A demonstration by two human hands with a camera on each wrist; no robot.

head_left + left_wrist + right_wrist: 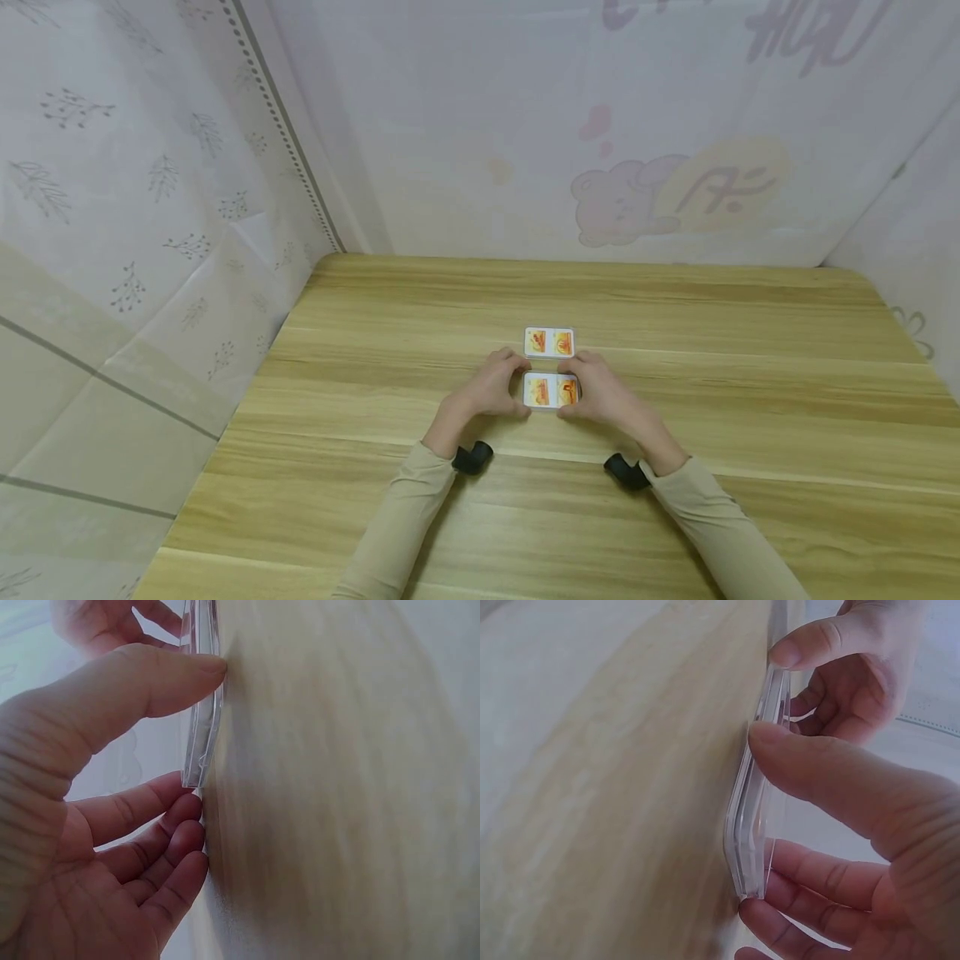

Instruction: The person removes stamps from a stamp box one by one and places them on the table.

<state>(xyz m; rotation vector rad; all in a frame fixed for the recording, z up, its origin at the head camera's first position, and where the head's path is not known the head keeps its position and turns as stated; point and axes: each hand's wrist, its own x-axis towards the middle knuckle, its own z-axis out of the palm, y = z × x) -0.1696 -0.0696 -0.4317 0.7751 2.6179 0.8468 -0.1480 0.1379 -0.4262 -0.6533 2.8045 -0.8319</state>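
Note:
Two flat, clear plastic cases with orange-and-yellow pictures on white lie one behind the other. My left hand (pixel 493 385) holds the nearer case (pixel 542 390) by its left end, thumb on the near edge and fingers toward the far side. At the right end, my right hand (pixel 600 390) grips the same case in a mirrored way. The farther case (pixel 549 342) lies on the table just beyond my fingertips. In the right wrist view, the held case (pixel 746 817) shows its layered clear edge; whether it is slightly raised off the wood I cannot tell.
The wood-grain table (pixel 360 333) runs back to a pale printed curtain (pixel 465 125). Another curtain with leaf patterns (pixel 150 167) hangs along the left edge. Black wrist cameras (pixel 472 458) sit below both hands, close to the tabletop.

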